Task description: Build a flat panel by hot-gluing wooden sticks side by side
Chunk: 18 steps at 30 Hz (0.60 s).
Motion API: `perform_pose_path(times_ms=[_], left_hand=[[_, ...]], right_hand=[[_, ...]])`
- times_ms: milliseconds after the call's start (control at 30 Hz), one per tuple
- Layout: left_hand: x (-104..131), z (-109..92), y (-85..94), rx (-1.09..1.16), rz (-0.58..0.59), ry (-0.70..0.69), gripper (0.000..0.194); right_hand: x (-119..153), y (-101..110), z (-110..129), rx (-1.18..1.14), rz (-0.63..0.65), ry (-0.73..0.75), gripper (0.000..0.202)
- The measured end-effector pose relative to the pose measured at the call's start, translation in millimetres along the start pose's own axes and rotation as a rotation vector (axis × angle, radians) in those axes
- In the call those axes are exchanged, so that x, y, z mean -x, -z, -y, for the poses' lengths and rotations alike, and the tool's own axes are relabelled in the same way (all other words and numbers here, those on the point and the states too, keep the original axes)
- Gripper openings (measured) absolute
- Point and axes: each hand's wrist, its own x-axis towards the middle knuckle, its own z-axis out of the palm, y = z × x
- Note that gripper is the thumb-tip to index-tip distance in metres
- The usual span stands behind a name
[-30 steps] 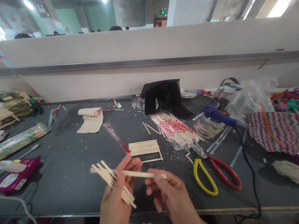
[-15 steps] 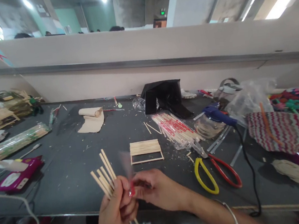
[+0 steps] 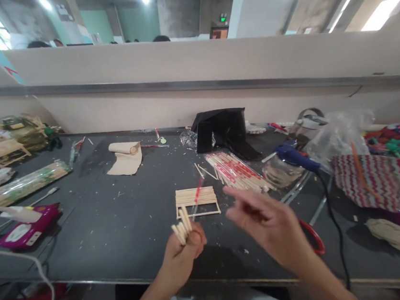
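Several light wooden sticks (image 3: 182, 226) are bunched in my left hand (image 3: 186, 250), which is closed around them. A clear plastic wrapper with red print (image 3: 198, 192) sticks up from the same hand. Just beyond it on the table lies a small frame of wooden sticks (image 3: 195, 197), its far part covered by a row of sticks and its near part open. My right hand (image 3: 261, 215) is raised to the right, thumb and index finger apart, with nothing visible in it. It hides most of the scissors, leaving a red handle (image 3: 314, 238) in sight.
A printed pack of sticks (image 3: 236, 170) lies ahead, with a blue glue gun (image 3: 296, 157) and its black cord to the right. Black cloth (image 3: 219, 128), a beige fabric roll (image 3: 125, 157), a purple tissue pack (image 3: 30, 229) and a striped knitted piece (image 3: 373, 181) surround the work area.
My right hand has let go near the left hand and moved right, over the scissors. My left hand has shifted right with the sticks, and the wrapper now stands up from it.
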Motion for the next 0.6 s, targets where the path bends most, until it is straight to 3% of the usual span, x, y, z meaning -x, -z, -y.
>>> perform_pose_path(times_ms=[100, 200, 300, 467, 600], left_hand=[[-4.6, 5.5, -6.7, -0.181, 0.134, -0.032, 0.033], [-6.1, 13.2, -8.8, -0.306, 0.186, -0.027, 0.022], [-6.7, 19.0, -7.3, -0.385, 0.189, 0.048, 0.014], [-9.1, 11.4, -6.2, -0.364, 0.233, 0.078, 0.014], [-10.4, 5.2, -6.1, -0.420, 0.252, 0.090, 0.022]], right_hand=[[6.8, -22.5, 16.7, -0.292, 0.335, 0.052, 0.033], [1.6, -30.3, 19.1, -0.303, 0.442, 0.108, 0.014], [-4.2, -30.8, 11.8, -0.299, 0.478, 0.136, 0.016], [-4.4, -34.0, -3.3, -0.286, 0.403, 0.147, 0.019], [-2.7, -35.7, -9.6, -0.286, 0.402, 0.163, 0.014]])
